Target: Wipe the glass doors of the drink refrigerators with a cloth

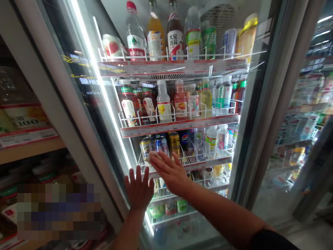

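An open drinks fridge fills the view. My left hand (138,190) lies flat with fingers spread against the edge of the left glass door (78,86), low down. My right hand (169,170) reaches into the fridge with fingers stretched out, its fingertips on a pale cloth or pad (151,156) pressed at the front of the third wire shelf (205,161). Just behind the fingertips stand cans (161,144), among them a silver one, a blue one and a gold one.
Higher shelves (179,126) carry rows of bottled teas, juices and water behind red price strips. Lower wire shelves hold more bottles. The right glass door (293,114) stands swung open at the right. A wooden shelf with goods (28,149) sits at the left.
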Tool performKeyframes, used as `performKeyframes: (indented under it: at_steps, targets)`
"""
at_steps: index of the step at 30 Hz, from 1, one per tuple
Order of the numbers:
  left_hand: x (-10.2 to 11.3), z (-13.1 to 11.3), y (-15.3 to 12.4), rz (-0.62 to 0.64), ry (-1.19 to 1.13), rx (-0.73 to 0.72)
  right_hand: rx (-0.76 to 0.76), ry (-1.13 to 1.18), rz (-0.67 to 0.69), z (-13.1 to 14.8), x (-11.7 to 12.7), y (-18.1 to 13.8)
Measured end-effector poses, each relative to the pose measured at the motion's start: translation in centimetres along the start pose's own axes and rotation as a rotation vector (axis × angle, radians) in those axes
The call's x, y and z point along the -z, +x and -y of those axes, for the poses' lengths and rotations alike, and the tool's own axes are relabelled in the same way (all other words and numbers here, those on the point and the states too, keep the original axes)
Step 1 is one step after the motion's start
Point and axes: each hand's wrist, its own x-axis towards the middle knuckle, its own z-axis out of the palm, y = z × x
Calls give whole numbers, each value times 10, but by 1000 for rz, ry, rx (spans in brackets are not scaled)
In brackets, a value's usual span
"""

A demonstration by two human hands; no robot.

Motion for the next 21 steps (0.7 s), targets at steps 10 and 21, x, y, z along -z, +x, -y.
performKeyframes:
  at_steps: [10, 21]
  targets:
    - [-1, 0, 1, -7, 14, -10, -56, -44, 1, -20, 4, 13]
    - [0, 2, 1, -2, -11, -14, -432, -71, -217, -76, 26, -15]
